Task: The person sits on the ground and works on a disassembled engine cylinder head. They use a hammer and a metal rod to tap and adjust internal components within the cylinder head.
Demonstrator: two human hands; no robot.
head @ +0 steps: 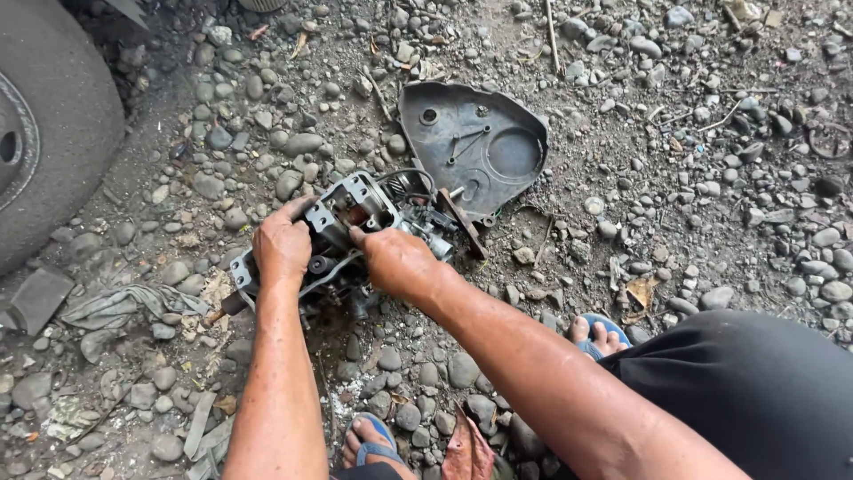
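Grey cast-metal engine block [355,236], greasy, on the gravel ground [675,204] straight ahead of both hands, long axis running lower-left to upper-right. Left hand [283,247] clamped over the block's near-left end. Right hand [397,261] gripping the middle, index finger pressed by the open square port on top. Both touching; left nearer the low end. Dark grey teardrop-shaped cover plate [475,147] just beyond the block, upper right.

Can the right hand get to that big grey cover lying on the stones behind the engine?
Probably yes. The right hand rests on the engine block, and the grey cover lies just beyond it on the gravel, face up with nothing on top. Only the engine's far end sits between them.
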